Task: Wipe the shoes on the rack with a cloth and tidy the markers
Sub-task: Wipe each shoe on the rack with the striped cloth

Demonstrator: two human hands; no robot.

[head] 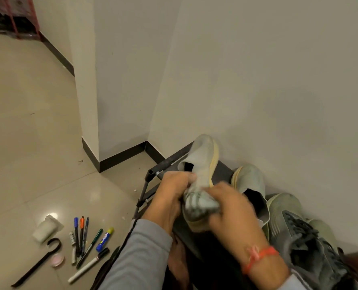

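Note:
A pale grey-green shoe (pixel 203 158) with a yellowish sole is held above the dark shoe rack (pixel 169 162), toe pointing away from me. My left hand (pixel 169 193) grips its side near the opening. My right hand (pixel 232 208), blurred, presses a grey striped cloth (pixel 199 206) against the shoe's heel. Its matching shoe (pixel 251 181) lies on the rack to the right. Several markers (pixel 83 237) lie scattered on the floor at lower left, with a blue glue stick (pixel 104 239) among them.
A dark grey laced sneaker (pixel 307 243) sits at the right on the rack, with a greenish shoe (pixel 284 206) behind it. On the floor lie a white roll (pixel 45 229), a black hooked bar (pixel 37 264) and a small pink disc (pixel 57 259). A wall stands close behind the rack.

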